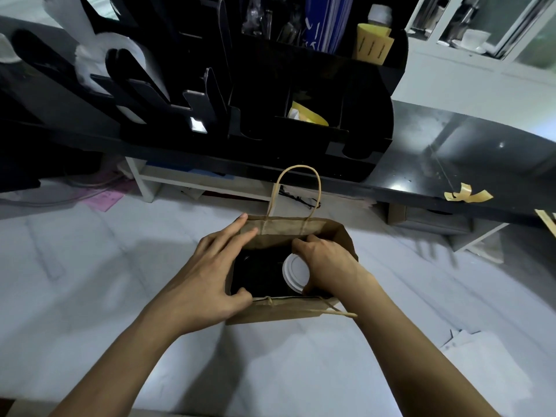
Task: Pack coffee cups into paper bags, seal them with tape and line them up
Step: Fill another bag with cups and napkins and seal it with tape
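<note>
Bag interior is dark; only the white lid (296,272) of the cup shows, body hidden. The right hand (326,264) curls round that cup inside the paper bag (282,230). The left hand (204,275) grips the bag's left rim, fingers straight on the far wall, thumb on the near edge

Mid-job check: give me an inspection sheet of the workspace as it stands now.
Surface: pale worktop, bare where visible.
Job's things: brown paper bag open, upright; white-lidded cup inside.
Clutter: tape strips on black counter; papers at right.
Grippers: left hand holds bag's left edge; right hand inside bag on cup.
Cables: nothing seen.
Surroundings: black organiser with yellow sleeves, bottle.
</note>
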Demonstrator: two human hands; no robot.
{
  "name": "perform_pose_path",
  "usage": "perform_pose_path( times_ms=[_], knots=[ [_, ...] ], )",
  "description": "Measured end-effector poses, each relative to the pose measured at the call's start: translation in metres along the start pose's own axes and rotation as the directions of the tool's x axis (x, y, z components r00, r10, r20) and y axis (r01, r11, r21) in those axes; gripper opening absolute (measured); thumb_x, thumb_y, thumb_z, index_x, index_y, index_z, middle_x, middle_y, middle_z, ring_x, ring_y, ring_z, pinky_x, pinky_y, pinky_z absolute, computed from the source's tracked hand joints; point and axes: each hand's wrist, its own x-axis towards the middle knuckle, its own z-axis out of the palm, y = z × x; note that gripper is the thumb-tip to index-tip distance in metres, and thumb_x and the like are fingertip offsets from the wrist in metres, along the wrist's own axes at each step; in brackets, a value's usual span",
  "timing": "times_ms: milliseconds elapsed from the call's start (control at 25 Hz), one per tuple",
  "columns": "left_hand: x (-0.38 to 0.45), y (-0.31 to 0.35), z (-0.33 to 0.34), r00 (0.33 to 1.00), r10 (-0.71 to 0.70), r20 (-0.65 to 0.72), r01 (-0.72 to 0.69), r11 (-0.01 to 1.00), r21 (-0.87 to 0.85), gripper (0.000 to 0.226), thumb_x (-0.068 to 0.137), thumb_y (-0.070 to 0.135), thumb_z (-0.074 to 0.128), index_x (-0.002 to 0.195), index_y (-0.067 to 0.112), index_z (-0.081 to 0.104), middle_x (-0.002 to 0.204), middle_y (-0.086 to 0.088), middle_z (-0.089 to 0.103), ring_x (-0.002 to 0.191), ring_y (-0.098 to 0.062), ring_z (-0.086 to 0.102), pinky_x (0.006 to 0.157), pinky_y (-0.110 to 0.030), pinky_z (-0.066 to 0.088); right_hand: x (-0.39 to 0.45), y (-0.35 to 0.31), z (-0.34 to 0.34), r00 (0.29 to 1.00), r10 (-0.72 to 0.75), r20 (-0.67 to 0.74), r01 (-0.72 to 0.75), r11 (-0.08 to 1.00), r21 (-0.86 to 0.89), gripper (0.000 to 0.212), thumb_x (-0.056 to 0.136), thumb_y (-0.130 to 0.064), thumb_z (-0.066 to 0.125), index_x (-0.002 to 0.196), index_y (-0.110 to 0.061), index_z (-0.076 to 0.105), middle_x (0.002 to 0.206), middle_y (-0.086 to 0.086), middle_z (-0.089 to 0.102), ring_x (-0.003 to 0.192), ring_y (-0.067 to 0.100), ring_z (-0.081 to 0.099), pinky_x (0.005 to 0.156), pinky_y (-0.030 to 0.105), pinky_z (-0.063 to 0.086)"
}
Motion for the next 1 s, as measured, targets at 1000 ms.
perform_pose_path(
  times_ms=[1000],
  knots=[
    [0.014, 0.030, -0.028, 0.994, 0.055, -0.094, -0.037, 0.982, 0.186, 0.062, 0.100, 0.046, 0.046, 0.155, 0.048, 0.016, 0.159, 0.028, 0.012, 0.144, 0.003, 0.009, 0.117, -0.028, 0.024, -0.074, 0.011, -0.067, 0.878, 0.092, -0.470, 0.059, 0.953, 0.298, 0.037, 0.101, -0.041, 0.055, 0.137, -0.037, 0.056, 0.125, -0.013, 0.063, 0.111, 0.015, 0.061, 0.089, 0.033, 0.048]
  ],
)
